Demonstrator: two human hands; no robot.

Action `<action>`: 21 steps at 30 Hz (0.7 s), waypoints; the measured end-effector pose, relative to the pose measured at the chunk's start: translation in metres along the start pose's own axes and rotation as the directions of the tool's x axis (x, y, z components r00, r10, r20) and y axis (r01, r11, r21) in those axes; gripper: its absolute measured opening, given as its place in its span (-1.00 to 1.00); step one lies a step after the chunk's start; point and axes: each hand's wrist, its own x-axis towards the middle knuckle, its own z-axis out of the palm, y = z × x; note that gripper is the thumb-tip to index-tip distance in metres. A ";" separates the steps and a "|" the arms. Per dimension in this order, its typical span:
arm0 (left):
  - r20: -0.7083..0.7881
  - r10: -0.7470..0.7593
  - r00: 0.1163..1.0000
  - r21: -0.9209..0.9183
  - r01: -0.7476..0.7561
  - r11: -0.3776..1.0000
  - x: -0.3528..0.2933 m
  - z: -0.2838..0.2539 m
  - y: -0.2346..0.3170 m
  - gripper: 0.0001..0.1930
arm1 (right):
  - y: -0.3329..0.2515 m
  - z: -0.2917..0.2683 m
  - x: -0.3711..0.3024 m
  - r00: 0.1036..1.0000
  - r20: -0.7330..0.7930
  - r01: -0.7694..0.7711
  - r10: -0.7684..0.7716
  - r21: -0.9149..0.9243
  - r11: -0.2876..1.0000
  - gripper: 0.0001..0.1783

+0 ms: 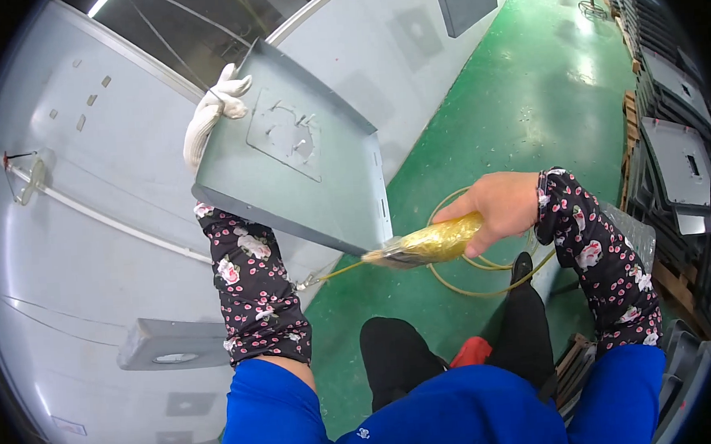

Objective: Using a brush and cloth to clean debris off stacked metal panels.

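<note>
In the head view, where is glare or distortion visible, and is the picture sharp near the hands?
Head view: ceiling light glares off the green floor; fisheye bends the large grey panels toward the dark rim; the gloved left hand, grey metal plate and right hand with its gold-wrapped tool look sharp.

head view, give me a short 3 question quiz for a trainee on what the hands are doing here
1. True or false: the left hand, in a white glove, holds the grey metal panel by its upper edge.
2. What does the bare right hand grip?
A. a red cloth
B. a tool with a yellow wrapped handle
C. a cardboard box
3. Fill in: the tip of the tool meets the panel at its lower ____ corner.

Key:
1. True
2. B; a yellow hose loops on the green floor below it.
3. right
</note>
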 end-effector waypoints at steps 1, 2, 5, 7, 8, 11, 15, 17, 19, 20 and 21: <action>0.071 0.202 0.977 -0.048 -0.199 0.979 -0.001 0.005 0.000 -0.75 | -0.006 -0.002 -0.001 0.972 0.092 -0.220 0.216 0.045 0.974 -0.29; 0.129 0.401 0.907 -0.122 -0.387 0.914 0.000 0.011 -0.002 -0.78 | 0.000 -0.004 0.001 0.971 0.089 -0.227 0.222 0.049 0.973 -0.29; 0.241 0.405 0.882 -0.228 -0.355 0.907 0.017 0.004 0.000 -0.75 | 0.032 -0.013 0.001 0.980 -0.148 -0.087 0.133 0.279 0.956 -0.31; 0.144 0.028 0.989 -0.167 -0.004 0.986 0.015 0.016 0.013 -0.66 | 0.044 -0.018 -0.003 0.826 -0.556 -0.185 0.090 -0.116 0.976 -0.34; 0.147 0.028 0.989 -0.168 -0.003 0.986 0.014 0.011 0.008 -0.66 | 0.047 -0.014 -0.002 0.824 -0.558 -0.186 0.092 -0.113 0.976 -0.34; 0.041 0.073 0.996 0.003 -0.073 0.997 0.005 -0.027 -0.006 -0.70 | 0.049 0.021 -0.001 0.998 0.039 -0.044 0.050 -0.135 0.990 -0.36; -0.047 -0.024 0.999 -0.018 0.023 1.000 0.009 -0.014 -0.010 -0.76 | 0.086 0.104 0.016 0.956 0.278 -0.040 0.094 -0.192 0.980 -0.35; -0.066 -0.013 0.998 0.014 0.014 1.000 0.015 -0.005 -0.012 -0.77 | 0.088 0.140 0.020 0.912 0.313 -0.164 0.266 -0.318 0.934 -0.41; -0.080 0.020 0.997 0.085 -0.013 0.996 0.028 0.001 -0.020 -0.77 | 0.094 0.183 0.019 0.878 0.210 -0.317 0.431 -0.421 0.850 -0.51; -0.068 0.041 0.997 0.036 -0.039 0.999 0.033 0.003 -0.027 -0.77 | 0.099 0.210 0.018 0.859 0.110 -0.404 0.499 -0.454 0.794 -0.56; -0.087 0.050 0.995 0.033 -0.047 0.998 0.034 0.001 -0.028 -0.76 | 0.105 0.232 0.024 0.860 0.103 -0.411 0.499 -0.438 0.799 -0.59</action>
